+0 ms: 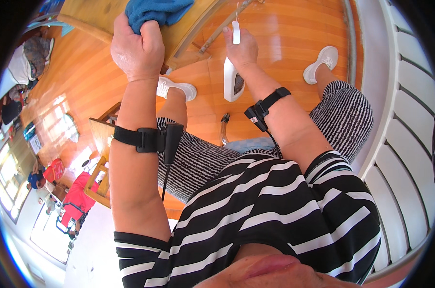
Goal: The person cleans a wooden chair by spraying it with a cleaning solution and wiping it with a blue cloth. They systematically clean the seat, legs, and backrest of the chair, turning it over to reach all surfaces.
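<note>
My left hand (138, 46), at the upper left of the head view, is closed on a blue cloth (156, 12). The cloth lies over the yellowish wooden tabletop (188, 21) at the upper edge. My right hand (242, 48), right of that table, grips the neck of a white spray bottle (229, 88) whose white top (236, 32) rises beside my thumb. A thin whitish streak, perhaps liquid, shows just beyond the top. The bottle's body hangs below my hand over the floor and bears a dark label. Part of its neck is hidden by my fingers.
A metal rod (221, 28) runs beside the table. White slatted panels (411, 115) and a pipe (351, 46) line the right side. A wooden chair (98, 172) stands at left; a blue checked seat (251, 144) is under me. Several people and a red-covered table (77, 198) are far left.
</note>
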The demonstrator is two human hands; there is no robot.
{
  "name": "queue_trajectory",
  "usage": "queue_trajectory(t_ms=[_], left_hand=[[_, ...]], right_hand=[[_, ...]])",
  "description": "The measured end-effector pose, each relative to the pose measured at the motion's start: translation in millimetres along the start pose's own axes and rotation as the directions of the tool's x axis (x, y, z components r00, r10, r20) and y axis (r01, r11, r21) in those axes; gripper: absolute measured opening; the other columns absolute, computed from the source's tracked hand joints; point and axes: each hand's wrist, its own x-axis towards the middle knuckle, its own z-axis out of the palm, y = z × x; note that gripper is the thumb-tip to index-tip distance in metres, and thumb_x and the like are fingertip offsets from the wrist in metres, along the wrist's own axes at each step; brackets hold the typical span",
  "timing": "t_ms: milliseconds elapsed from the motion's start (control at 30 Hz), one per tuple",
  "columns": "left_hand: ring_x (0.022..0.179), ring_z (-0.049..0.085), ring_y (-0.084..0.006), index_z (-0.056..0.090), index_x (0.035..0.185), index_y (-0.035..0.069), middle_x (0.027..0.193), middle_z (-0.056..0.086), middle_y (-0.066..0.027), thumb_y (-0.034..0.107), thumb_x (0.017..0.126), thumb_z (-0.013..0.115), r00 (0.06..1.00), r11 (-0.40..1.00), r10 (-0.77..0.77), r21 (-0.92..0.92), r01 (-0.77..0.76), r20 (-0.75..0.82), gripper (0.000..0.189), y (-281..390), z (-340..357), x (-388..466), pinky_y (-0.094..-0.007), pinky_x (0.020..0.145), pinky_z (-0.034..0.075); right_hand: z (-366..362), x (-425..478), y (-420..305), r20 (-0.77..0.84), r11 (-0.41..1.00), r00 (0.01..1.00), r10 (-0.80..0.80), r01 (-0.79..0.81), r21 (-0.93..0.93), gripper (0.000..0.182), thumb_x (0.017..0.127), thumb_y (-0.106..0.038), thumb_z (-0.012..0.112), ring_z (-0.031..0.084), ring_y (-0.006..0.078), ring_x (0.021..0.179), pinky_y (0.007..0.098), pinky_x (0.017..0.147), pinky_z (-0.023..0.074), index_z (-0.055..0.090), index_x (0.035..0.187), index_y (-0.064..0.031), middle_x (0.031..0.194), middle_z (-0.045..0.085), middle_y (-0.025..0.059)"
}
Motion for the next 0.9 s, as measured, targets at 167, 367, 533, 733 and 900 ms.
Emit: queue_trajectory(t_ms=[167, 367, 533, 733, 900], left_hand=[[0.064, 0.058, -0.0212, 0.065, 0.098, 0.002, 0.071, 0.063, -0.0110, 0.019, 0.080, 0.054, 1.000, 0.998, 0.015, -0.055, -0.016, -0.025, 0.028, 0, 4, -2, -0.0318, 0.065, 0.049], [0.068, 0.059, -0.0188, 0.065, 0.101, 0.001, 0.075, 0.065, -0.0102, 0.017, 0.080, 0.054, 0.999, 1.000, -0.028, 0.006, 0.028, 0.027, 0.028, -4, 1, -1, -0.0307, 0.067, 0.050], [0.090, 0.063, -0.0197, 0.061, 0.101, -0.007, 0.096, 0.068, -0.0113, -0.003, 0.081, 0.040, 0.983, 0.923, 0.182, -0.351, -0.158, 0.035, 0.029, 26, 2, 0, -0.0275, 0.087, 0.048], [0.090, 0.064, -0.0207, 0.061, 0.102, -0.007, 0.096, 0.069, -0.0117, -0.003, 0.081, 0.041, 0.983, 0.942, 0.183, -0.288, -0.171, 0.016, 0.029, 23, 0, 0, -0.0280, 0.087, 0.048], [0.092, 0.064, -0.0211, 0.061, 0.101, -0.007, 0.096, 0.069, -0.0118, -0.003, 0.081, 0.041, 0.976, 0.923, 0.218, -0.328, -0.199, 0.023, 0.029, 22, 1, 0, -0.0280, 0.089, 0.047]], right_hand=[[12, -9, 13, 0.007, 0.999, 1.000, -0.025, 0.025, -0.033, 0.052, 0.087, -0.052, 0.063, 0.065, 0.0399, 0.083, 0.0483, 0.073, 0.0516, 0.063, 0.085, 0.0001, 0.084, 0.066, 0.0211], [13, -20, 11, 0.093, 1.000, 0.996, 0.003, 0.000, -0.029, 0.055, 0.088, -0.055, 0.060, 0.064, 0.0400, 0.084, 0.0480, 0.073, 0.0510, 0.063, 0.089, -0.0007, 0.085, 0.066, 0.0205], [12, -29, 6, 0.134, 0.999, 0.991, -0.018, 0.022, -0.033, 0.051, 0.088, -0.053, 0.061, 0.064, 0.0399, 0.085, 0.0486, 0.072, 0.0514, 0.065, 0.088, -0.0015, 0.088, 0.067, 0.0201], [16, -35, 7, 0.247, 0.998, 0.969, 0.014, 0.002, -0.061, 0.051, 0.088, -0.053, 0.060, 0.064, 0.0394, 0.087, 0.0486, 0.074, 0.0510, 0.067, 0.091, -0.0029, 0.091, 0.067, 0.0198], [25, -41, 12, 0.280, 0.996, 0.960, -0.009, 0.033, -0.081, 0.052, 0.089, -0.055, 0.057, 0.064, 0.0395, 0.089, 0.0483, 0.076, 0.0513, 0.067, 0.096, -0.0036, 0.093, 0.067, 0.0197]])
